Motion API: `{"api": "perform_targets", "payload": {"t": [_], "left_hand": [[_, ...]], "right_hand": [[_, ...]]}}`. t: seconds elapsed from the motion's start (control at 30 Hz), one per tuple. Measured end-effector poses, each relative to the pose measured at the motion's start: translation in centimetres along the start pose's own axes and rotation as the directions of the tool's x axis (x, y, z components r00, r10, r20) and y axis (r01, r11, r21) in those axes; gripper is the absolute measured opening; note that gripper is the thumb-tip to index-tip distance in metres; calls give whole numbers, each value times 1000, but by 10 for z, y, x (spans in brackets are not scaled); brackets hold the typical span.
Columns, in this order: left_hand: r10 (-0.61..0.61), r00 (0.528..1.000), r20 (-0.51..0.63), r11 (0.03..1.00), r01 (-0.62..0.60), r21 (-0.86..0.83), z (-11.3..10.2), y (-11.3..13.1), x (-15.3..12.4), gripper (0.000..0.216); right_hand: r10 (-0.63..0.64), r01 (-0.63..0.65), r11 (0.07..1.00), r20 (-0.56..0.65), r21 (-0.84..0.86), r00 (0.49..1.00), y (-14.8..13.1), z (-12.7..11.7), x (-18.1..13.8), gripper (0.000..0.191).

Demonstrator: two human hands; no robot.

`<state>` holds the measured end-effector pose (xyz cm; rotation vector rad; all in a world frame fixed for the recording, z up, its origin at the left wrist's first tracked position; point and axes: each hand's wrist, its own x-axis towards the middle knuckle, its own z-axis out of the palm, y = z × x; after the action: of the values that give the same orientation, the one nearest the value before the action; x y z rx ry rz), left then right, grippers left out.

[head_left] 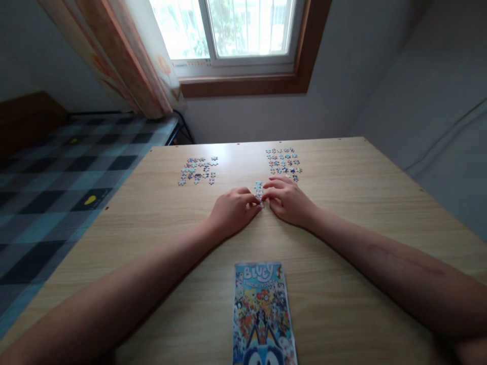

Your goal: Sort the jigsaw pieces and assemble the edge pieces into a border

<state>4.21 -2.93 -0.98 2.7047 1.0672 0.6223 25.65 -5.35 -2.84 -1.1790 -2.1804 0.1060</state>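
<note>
I see my left hand [233,210] and right hand [288,199] meeting at the centre of the frame, fingertips pinched on a small cluster of joined puzzle pieces [259,189] lying on the wooden counter [361,203]. Two loose piles of pieces sit just above, left [198,170] and right [283,163]. The picture card [263,313] lies at bottom centre.

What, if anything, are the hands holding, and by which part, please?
Both the left hand and right hand pinch a small cluster of puzzle pieces at its near end.

Daylight came through a wood-framed window [228,30] at the far wall. A patterned curtain [125,56] hung left, above a checked bed [57,172].
</note>
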Motion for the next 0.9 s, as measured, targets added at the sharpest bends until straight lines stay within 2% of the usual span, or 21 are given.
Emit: {"api": "perform_targets", "payload": {"t": [0.47, 0.77, 0.9], "left_hand": [[-51, 998, 27, 998, 53, -44, -2, -1, -1, 12], [-54, 999, -3, 994, 53, -94, -4, -2, -2, 12], [-21, 1000, 1, 995, 21, -96, -4, -3, -2, 16]], "right_hand": [[-10, 10, 1000, -15, 11, 1000, 0, 3, 0, 25], [-1, 3, 999, -45, 36, 999, 0, 1, -1, 31], [-15, 16, 1000, -50, 20, 999, 0, 0, -1, 26]]}}
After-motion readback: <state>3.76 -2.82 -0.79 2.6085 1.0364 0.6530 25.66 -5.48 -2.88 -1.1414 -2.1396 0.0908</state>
